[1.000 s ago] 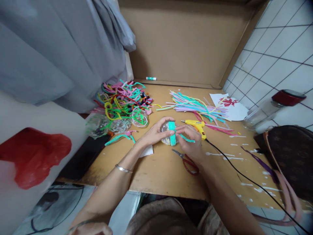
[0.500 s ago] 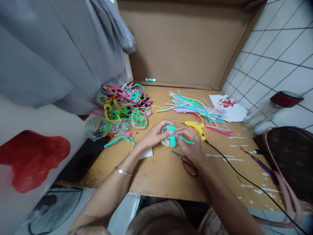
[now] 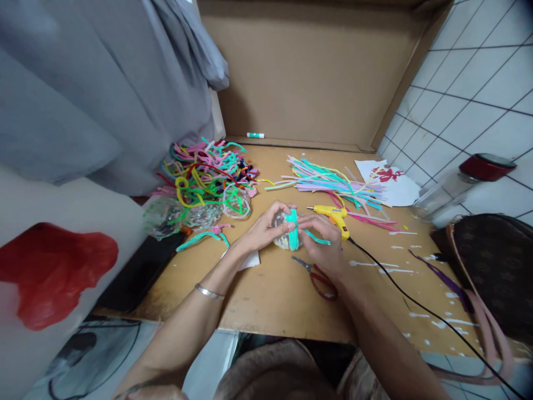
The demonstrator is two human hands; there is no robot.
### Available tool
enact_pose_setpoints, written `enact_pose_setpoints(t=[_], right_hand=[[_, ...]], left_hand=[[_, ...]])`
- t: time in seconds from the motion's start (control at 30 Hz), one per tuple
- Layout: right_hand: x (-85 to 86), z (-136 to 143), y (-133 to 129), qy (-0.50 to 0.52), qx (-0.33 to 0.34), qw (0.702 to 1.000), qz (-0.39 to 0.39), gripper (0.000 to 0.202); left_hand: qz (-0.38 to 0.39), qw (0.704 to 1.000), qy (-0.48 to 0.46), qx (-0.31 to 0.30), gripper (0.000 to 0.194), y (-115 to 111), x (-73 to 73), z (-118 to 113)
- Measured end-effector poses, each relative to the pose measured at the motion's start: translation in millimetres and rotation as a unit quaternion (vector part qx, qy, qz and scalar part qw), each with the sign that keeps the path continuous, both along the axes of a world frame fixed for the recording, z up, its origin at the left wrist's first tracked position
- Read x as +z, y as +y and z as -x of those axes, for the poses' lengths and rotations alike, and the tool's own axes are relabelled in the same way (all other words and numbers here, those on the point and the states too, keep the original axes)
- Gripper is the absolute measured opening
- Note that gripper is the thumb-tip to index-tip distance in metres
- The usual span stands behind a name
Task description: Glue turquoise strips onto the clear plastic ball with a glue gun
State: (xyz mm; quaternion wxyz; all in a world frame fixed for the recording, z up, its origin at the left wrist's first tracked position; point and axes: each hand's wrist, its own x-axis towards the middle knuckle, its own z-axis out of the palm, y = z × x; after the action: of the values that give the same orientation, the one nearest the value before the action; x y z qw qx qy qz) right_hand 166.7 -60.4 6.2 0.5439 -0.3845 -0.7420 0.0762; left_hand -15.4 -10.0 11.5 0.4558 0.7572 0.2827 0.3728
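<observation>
Teal pipe cleaner (image 3: 293, 236) wraps one clear ball (image 3: 283, 238), both hands gripping.

Left arm: reaching forward and rightward from the lower left, forearm bare.
Left wrist: bending slightly inward.
Left hand (image 3: 266, 229): cupping from the left, fingers (image 3: 280, 210) curling over the top, thumb pressing near the middle.
Right arm: stretching forward and leftward from the lower right, forearm bare.
Right hand (image 3: 322, 244): meeting the left at the centre, back of the hand facing up.
Right fingers (image 3: 310, 222): pinching together at the tips, just beside the left thumb.
</observation>
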Motion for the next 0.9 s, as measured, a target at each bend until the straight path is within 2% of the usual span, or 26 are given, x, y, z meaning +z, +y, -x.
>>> enact_pose_setpoints(t=[0.23,0.47,0.73,0.9], right_hand=[[2.2,-0.1,0.5,-0.004,0.0,1.0,0.0,0.014],[0.8,-0.4,0.8,0.004,0.004,1.0,-0.004,0.014],[3.0,1.2,-0.4,-0.006,-0.001,1.0,-0.009,0.013],[3.0,1.3,-0.1,-0.005,-0.001,1.0,-0.019,0.014]], left_hand=[[-0.006,1.0,0.019,0.008,0.029,0.3,1.2,-0.1],[-0.01,1.0,0.018,0.007,0.032,-0.3,-0.7,-1.1],[-0.024,0.999,0.035,0.013,0.045,0.8,-3.5,0.5],[-0.017,0.999,0.044,0.003,0.043,0.5,-3.7,0.8]])
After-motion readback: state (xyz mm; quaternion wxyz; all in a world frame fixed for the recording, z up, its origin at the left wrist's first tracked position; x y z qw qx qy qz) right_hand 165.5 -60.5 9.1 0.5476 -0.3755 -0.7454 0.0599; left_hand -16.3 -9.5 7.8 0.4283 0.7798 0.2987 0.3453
